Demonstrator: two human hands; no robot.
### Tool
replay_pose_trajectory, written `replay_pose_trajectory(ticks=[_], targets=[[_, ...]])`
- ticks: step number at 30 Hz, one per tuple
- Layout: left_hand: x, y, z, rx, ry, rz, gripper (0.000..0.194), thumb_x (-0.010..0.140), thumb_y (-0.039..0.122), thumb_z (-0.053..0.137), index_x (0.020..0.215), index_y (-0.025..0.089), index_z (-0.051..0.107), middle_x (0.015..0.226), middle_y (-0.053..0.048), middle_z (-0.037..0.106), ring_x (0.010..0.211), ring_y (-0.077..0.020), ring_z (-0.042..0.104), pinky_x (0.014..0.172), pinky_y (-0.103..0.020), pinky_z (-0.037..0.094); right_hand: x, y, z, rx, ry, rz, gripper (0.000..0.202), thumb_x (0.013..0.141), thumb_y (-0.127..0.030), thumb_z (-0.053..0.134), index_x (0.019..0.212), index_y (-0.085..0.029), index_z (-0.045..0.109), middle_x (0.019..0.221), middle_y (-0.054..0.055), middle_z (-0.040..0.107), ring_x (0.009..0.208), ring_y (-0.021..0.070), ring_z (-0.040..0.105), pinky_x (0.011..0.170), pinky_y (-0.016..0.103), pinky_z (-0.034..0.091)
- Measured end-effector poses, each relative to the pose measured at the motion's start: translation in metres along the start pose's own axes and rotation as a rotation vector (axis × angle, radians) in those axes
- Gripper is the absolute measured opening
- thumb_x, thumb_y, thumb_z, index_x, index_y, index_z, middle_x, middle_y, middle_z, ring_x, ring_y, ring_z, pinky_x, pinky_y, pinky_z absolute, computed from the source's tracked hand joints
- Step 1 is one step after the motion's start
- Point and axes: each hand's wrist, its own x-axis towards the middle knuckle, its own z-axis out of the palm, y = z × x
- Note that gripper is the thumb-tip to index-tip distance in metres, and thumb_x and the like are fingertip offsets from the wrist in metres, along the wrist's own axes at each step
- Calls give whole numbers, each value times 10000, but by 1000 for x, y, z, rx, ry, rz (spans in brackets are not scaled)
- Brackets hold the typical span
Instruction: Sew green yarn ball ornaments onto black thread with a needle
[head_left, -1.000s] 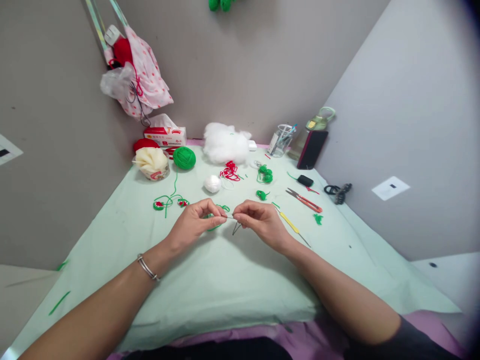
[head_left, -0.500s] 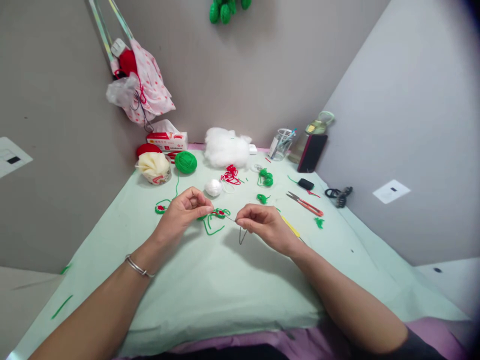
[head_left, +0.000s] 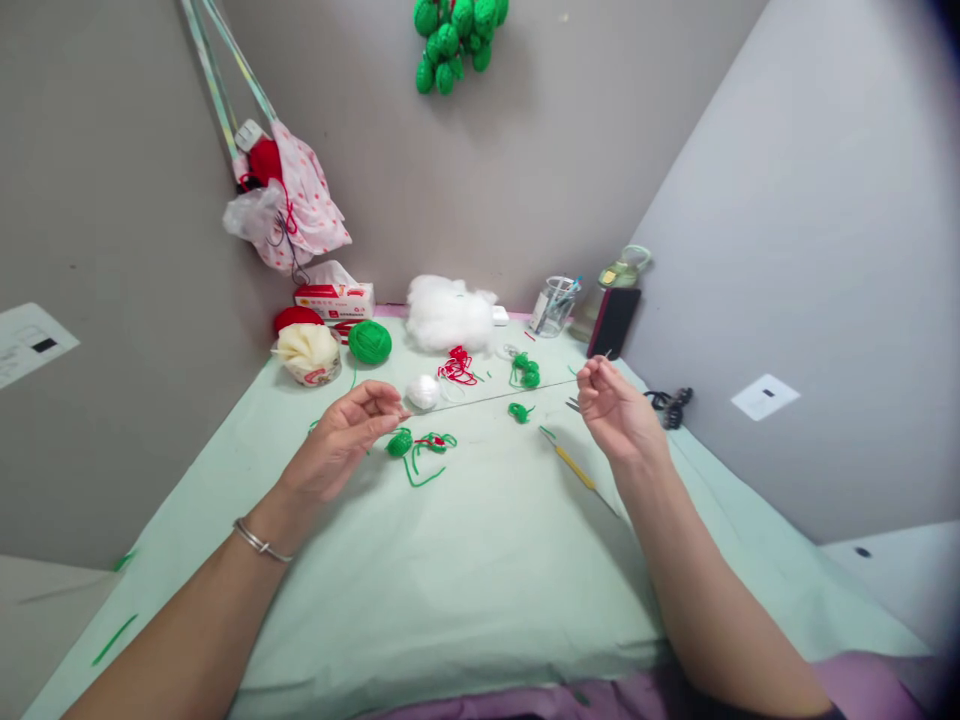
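Observation:
A dark thread [head_left: 495, 399] is stretched taut above the table between my two hands. My left hand [head_left: 346, 440] pinches its left end between thumb and fingertips. My right hand [head_left: 621, 412], raised at the right, is closed on the other end, and the thin tip of a needle [head_left: 608, 354] shows above its fingers. Just below my left fingertips lies a small green crocheted ball [head_left: 400, 443]. Beside it is a red and green crocheted piece [head_left: 435, 442] with loose green yarn ends. A yellow-handled crochet hook [head_left: 576, 466] lies left of my right wrist.
Along the back are a green yarn ball [head_left: 370, 342], white stuffing [head_left: 450, 315], a glass jar [head_left: 555, 306] and a phone [head_left: 613, 322]. A white yarn ball [head_left: 423, 391] and red yarn scraps [head_left: 457, 367] lie mid-table. Scissors [head_left: 573, 404] are mostly hidden behind my right hand.
My right hand has moved right and up, away from my left, drawing the looped dark thread out straight. The left hand has shifted slightly left, off the crocheted pieces. The view has tilted up.

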Motion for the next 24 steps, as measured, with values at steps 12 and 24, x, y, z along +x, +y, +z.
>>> replay_pose_trajectory(ticks=[12,24], targets=[[-2,-6,3,716,-132,-24,224,870,401,640,1023,238,650,895,-23,645,873,-208,595,795,-338,449,-7,-6,6,-26,-257,121,293,699,-182,868,903,-197,658,694,-66,599,488,3,465,398,66,388],[2,-20,-8,1247,-64,19,114,838,313,567,925,241,587,928,-16,566,827,-211,560,716,-333,408,-34,32,23,-410,-474,287,228,816,-342,775,843,-162,637,557,-51,525,438,53,389,458,198,290]])
